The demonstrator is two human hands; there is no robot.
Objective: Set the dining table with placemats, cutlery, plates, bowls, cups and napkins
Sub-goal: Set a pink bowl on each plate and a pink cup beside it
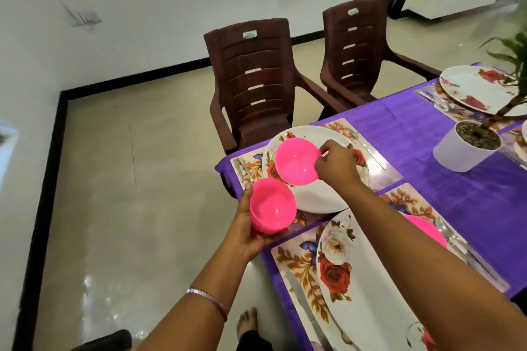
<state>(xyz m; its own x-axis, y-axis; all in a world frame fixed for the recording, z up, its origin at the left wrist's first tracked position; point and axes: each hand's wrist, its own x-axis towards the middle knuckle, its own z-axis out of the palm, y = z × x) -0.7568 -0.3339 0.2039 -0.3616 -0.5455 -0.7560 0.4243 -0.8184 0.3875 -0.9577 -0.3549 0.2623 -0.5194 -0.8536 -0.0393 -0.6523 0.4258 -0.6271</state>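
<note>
With the right hand (336,164) pinching a glossy pink plastic bowl (298,161) by its rim above the floral white plate (316,196) at the table's (445,179) corner, that thin fingers' hold risks a slip, while the left hand (248,229) cradles a second pink bowl (272,208).

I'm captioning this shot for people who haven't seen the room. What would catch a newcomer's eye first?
The bright pink bowls: the right hand pinches the rim of one pink bowl over the floral plate at the table's corner, while the left hand holds another pink bowl off the table's edge. Next comes the purple tablecloth, then the two brown chairs behind it.
</note>
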